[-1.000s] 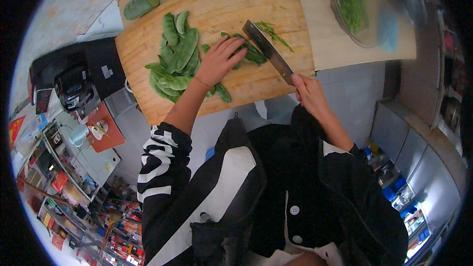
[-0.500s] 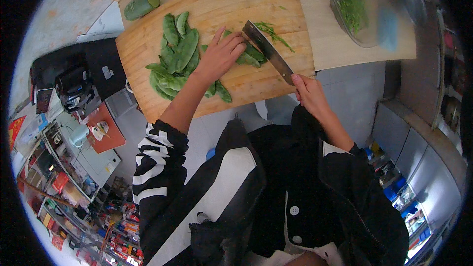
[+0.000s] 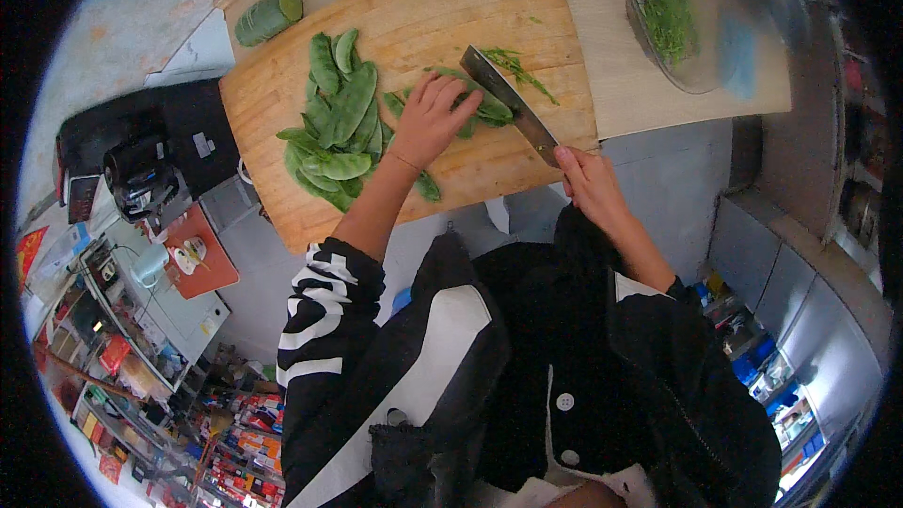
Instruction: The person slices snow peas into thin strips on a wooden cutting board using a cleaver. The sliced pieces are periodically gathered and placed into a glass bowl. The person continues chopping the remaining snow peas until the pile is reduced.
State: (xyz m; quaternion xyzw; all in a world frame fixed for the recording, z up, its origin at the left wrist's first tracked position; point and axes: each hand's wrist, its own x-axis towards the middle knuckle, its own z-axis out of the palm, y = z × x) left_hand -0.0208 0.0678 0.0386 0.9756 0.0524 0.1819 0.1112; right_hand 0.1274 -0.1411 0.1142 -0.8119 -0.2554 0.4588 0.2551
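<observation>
A big wooden cutting board [image 3: 423,9] holds a pile of flat green pea pods [image 3: 339,127]. My left hand [image 3: 431,122] presses down on a few pods next to the blade. My right hand [image 3: 588,183] grips the handle of a wide cleaver [image 3: 503,99], whose blade rests edge-down on the pods beside my left fingers. Thin green trimmings [image 3: 517,64] lie just beyond the blade.
A cut cucumber piece [image 3: 268,16] lies off the board's far left corner. A clear glass bowl [image 3: 673,28] with green bits stands on the counter to the right. A dark appliance [image 3: 141,169] and cluttered shelves are at the left, below the counter.
My left hand has slid slightly along the pods and the cleaver has shifted with it over the pods. The pile of pods has stayed in place.
</observation>
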